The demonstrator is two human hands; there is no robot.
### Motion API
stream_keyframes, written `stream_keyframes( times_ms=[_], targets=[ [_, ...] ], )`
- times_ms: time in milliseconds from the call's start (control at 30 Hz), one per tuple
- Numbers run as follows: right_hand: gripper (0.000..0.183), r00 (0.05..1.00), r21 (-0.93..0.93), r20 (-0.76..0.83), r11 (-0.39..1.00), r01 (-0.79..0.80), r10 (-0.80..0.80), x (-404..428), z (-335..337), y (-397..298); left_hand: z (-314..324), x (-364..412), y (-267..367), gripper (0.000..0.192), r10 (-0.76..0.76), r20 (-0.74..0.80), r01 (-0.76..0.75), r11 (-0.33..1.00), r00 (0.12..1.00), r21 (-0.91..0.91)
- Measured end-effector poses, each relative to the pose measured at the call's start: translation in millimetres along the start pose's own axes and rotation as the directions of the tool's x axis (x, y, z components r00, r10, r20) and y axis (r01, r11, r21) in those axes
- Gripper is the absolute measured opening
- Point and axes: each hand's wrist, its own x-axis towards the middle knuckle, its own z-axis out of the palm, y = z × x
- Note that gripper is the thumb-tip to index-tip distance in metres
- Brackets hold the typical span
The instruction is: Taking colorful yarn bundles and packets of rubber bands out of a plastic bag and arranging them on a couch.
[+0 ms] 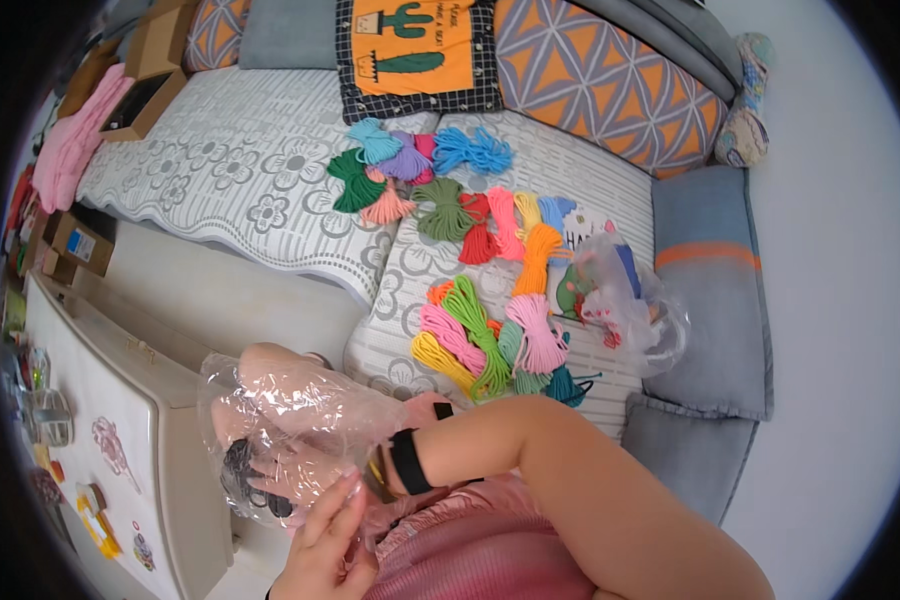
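A large clear plastic bag [307,390] lies over my bare legs and lap. My right hand [304,474], with a black band at the wrist, reaches inside it, seen through the film. Its fingers touch a bundle of black cord [238,469] in the bag; whether they grip it is blurred by glare. My left hand [334,529] holds the bag's edge near my right wrist, fingers bent together. In front of me, a green cord bundle [476,337], a yellow one [444,361] and a light pink one [538,334] lie on the sofa seat.
Several more coloured cord bundles [442,210] lie farther up the quilted sofa cover [270,172]. At right sits a translucent plastic bag [637,315] with things inside. A white table [120,420] bearing small items stands close on my left. Cardboard boxes [150,97] are at far left.
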Motion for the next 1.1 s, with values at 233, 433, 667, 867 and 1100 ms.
stream_keyframes(
  times_ms=[233, 433, 667, 867, 1100],
  targets=[
    [0.028, 0.935, 0.166, -0.343, 0.973, 0.157, -0.092, -93.7, -50.2, -1.0, -6.7, -9.7, -10.3, 0.074, -0.001, -0.121, 0.012, 0.996, 0.993, 0.092],
    [0.023, 0.587, 0.415, -0.548, 0.803, -0.428, 0.596, -208.8, -130.1, 15.5, -8.0, -4.0, -15.2, 0.077, 0.088, -0.162, -0.081, 0.995, 0.983, 0.054],
    [0.020, 0.200, 0.339, -0.818, 0.732, -0.591, 0.540, -261.2, -153.6, 57.8, -17.2, -0.6, 7.5, 0.056, 0.089, -0.091, -0.088, 0.996, 0.992, 0.013],
    [0.022, 0.238, 0.210, -0.863, 0.746, -0.632, 0.445, -250.8, -166.8, 90.5, -20.0, 19.7, 17.2, 0.060, 0.017, -0.028, -0.013, 0.990, 0.999, 0.143],
    [0.038, 0.255, 0.376, -0.767, 0.735, -0.564, 0.588, -234.6, -197.0, 140.9, -7.9, 17.1, 4.7, 0.066, -0.070, 0.008, 0.070, 0.996, 0.997, 0.049]
  ],
)
